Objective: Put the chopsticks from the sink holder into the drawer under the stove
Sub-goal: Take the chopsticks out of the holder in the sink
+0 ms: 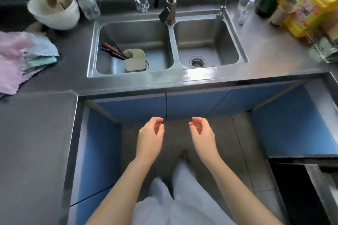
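Left hand [150,136] and right hand [202,133] hover near, in front of the blue cabinet doors [192,104], fingers loosely curled, holding nothing. Farther, chopsticks [113,51] lean left out of the cream holder [135,59] in the left sink basin [161,42]. Cloths [23,56] lie on bench [73,78] at left.

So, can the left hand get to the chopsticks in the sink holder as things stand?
Probably yes. The left hand is empty, held below the counter edge. The chopsticks stick out of the holder in the left basin, and nothing covers them from above.
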Demonstrator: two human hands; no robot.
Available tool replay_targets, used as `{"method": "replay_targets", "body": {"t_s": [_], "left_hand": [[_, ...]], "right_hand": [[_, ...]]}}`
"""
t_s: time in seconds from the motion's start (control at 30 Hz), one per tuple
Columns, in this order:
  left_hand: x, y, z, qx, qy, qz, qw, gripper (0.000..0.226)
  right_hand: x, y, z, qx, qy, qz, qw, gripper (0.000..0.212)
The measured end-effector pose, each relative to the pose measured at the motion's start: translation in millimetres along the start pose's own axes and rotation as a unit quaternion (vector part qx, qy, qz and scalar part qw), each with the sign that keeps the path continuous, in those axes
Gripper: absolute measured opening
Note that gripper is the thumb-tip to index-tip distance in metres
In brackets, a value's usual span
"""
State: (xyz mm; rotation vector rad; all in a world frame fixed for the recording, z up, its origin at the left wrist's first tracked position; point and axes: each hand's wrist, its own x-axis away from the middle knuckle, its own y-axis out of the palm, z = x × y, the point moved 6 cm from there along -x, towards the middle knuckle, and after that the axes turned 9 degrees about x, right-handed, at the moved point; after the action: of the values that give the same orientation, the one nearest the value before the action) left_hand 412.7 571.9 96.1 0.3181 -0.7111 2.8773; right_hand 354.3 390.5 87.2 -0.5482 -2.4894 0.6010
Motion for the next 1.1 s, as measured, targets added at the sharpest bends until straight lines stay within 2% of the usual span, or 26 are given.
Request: {"method": "replay_targets", "body": {"t_s": [0.27,0.57,0.8,1.0,1.1], "left_hand": [[-89,-38,-10,-0.056,-0.026,0.045,0.997,0.027],[-204,-80,9,-0.058,-0.06,0.106,0.991,0.029],[-241,-96,-1,-0.021,-0.086,0.103,0.991,0.031],[-315,-137,-31,-0.027,-0.132,0.092,0.987,0.031],[-351,-154,-55,-0.044,-0.17,0.072,0.982,0.034]], "right_hand": [[-95,46,-90,0.101,-0.116,-0.076,0.985,0.031],[-213,92,-192,0.17,-0.174,-0.153,0.958,0.035],[-248,118,-220,0.208,-0.216,-0.162,0.94,0.042],[-292,173,-255,0.236,-0.233,-0.183,0.925,0.052],[-312,204,-263,0.275,-0.232,-0.189,0.914,0.065]]}}
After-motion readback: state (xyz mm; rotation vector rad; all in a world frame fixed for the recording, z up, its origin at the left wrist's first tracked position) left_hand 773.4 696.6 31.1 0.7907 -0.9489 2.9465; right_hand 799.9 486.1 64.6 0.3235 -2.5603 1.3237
